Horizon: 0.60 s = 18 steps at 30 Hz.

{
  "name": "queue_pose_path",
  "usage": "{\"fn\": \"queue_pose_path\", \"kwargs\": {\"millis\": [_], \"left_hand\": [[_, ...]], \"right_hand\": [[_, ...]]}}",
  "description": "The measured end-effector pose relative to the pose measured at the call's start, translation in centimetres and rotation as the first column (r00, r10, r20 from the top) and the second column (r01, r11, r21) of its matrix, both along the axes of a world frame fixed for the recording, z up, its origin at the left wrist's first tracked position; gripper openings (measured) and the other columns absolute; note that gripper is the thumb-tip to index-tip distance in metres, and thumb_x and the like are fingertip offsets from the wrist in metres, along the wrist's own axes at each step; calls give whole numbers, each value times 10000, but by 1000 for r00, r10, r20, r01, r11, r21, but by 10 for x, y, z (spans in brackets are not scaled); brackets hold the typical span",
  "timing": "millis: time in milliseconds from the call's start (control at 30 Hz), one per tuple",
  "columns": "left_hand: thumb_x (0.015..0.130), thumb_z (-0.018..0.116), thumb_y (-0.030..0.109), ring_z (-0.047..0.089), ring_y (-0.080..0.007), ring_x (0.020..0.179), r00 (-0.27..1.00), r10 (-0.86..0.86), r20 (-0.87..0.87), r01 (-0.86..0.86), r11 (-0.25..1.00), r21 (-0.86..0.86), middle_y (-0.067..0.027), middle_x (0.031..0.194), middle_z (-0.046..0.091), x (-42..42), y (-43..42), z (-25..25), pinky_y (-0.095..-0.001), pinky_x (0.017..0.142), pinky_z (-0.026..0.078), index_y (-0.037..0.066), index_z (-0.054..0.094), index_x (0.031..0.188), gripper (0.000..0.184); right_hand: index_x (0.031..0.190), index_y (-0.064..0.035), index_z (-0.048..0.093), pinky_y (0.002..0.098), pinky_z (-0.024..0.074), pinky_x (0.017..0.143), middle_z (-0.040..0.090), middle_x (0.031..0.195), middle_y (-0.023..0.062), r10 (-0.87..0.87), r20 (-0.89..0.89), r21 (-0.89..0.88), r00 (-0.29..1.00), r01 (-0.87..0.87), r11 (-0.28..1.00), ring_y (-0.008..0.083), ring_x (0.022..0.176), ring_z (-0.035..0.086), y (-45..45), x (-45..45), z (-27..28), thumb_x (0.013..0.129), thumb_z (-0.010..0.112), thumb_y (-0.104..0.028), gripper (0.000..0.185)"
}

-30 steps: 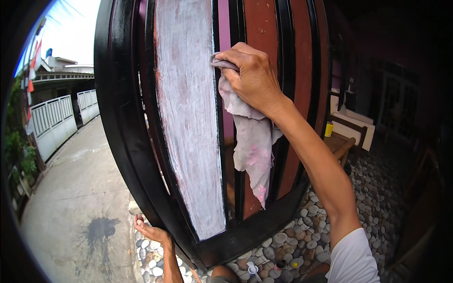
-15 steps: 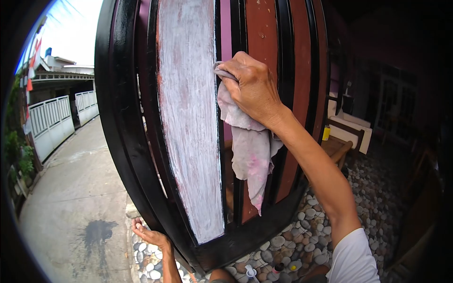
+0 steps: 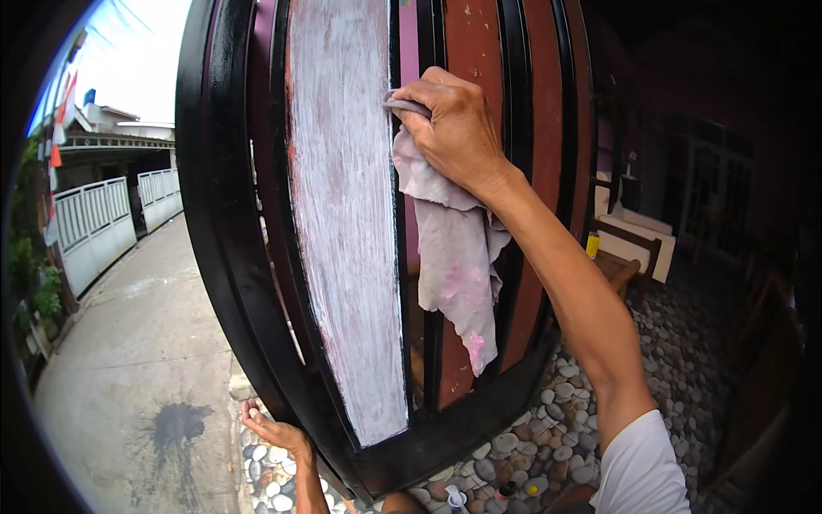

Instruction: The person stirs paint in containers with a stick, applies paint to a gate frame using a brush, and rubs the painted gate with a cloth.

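My right hand (image 3: pixel 456 128) is closed on a stained grey rag (image 3: pixel 449 257) with pink patches. A folded edge of the cloth presses against the black bar at the right side of a white-streaked panel (image 3: pixel 349 214). The rest of the rag hangs down in front of the reddish-brown slat (image 3: pixel 473 51). These panels belong to a black-framed gate (image 3: pixel 227 248). Low at the gate's left edge is my left hand (image 3: pixel 276 433), palm turned up, fingers loosely apart and holding nothing.
Rounded pebbles (image 3: pixel 522 445) cover the ground under the gate. A small white container (image 3: pixel 455 497) stands by my feet. To the left runs a concrete lane (image 3: pixel 128 343) with a dark splash stain (image 3: pixel 180 421). A wooden chair (image 3: pixel 629 257) stands behind on the right.
My right hand has moved up a little along the bar with the rag. The hanging end of the cloth has swung slightly to the right. The left hand stays almost where it was.
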<state>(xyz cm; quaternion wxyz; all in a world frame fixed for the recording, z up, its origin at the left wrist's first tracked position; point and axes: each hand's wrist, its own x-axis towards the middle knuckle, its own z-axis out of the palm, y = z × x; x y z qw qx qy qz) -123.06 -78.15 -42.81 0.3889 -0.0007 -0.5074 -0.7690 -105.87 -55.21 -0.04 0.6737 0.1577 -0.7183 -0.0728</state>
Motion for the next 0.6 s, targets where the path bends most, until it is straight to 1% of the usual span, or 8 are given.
{"fn": "queue_pose_path", "kwargs": {"millis": [67,167,233,300,333,433,500,600], "left_hand": [[1021,319,355,511,-288,1169,1000,-11,-6,11,999,50,-199,1233,505,2,1,3,-380,1025,372,-55,437,1260,489],[1022,317,346,516,-287,1161,1000,-23,-1,23,1000,12,-195,1233,501,4,-1,4,-380,1023,374,-55,436,1259,482],[1022,315,344,514,-286,1162,1000,-25,-10,25,999,28,-193,1229,502,-1,-1,0,-379,1025,373,-55,437,1258,480],[1022,314,343,512,-286,1164,999,-27,-20,28,999,42,-191,1224,503,-2,-1,-3,-378,1027,371,-55,437,1257,478],[1023,311,341,508,-286,1166,999,-32,-12,32,999,43,-190,1221,503,-1,0,-2,-378,1030,368,-54,436,1256,476],[1024,307,338,502,-287,1171,999,-36,-6,36,999,33,-190,1220,503,-5,-1,-5,-379,1036,361,-51,434,1256,470],[1024,305,336,500,-288,1173,999,-36,-6,37,999,27,-192,1221,503,-3,-2,-7,-381,1039,358,-49,434,1256,468],[1025,307,343,502,-290,1170,1000,-14,-4,14,999,-39,-196,1225,504,-1,-3,-2,-384,1037,357,-45,434,1258,471]], "right_hand": [[809,-51,720,397,503,626,634,777,95,26,-90,46,996,-22,999,270,695,631,2,-4,18,792,644,-96,89],[813,-56,720,399,501,625,631,774,95,10,-53,28,999,-9,1000,272,696,631,1,-1,11,791,643,-99,91],[824,-56,719,395,502,616,626,774,90,-8,-13,11,1000,9,1000,273,684,631,0,3,-9,788,646,-88,87],[908,-36,730,300,508,626,635,774,74,-30,81,-11,996,31,999,190,695,632,-4,9,-35,787,678,-29,132],[910,-36,729,288,515,614,630,772,65,-2,94,-26,996,5,1000,180,690,633,-5,9,-47,777,673,-1,149],[932,-28,720,295,530,617,625,795,64,-22,165,-55,986,31,998,183,701,642,-7,15,-84,761,679,17,181],[929,-26,719,294,532,618,623,794,63,-11,169,-64,986,22,998,184,704,643,-5,13,-102,755,683,23,184],[928,-24,717,288,531,617,622,798,62,12,156,-66,988,-2,998,181,706,643,-3,12,-99,746,690,31,192]]}}
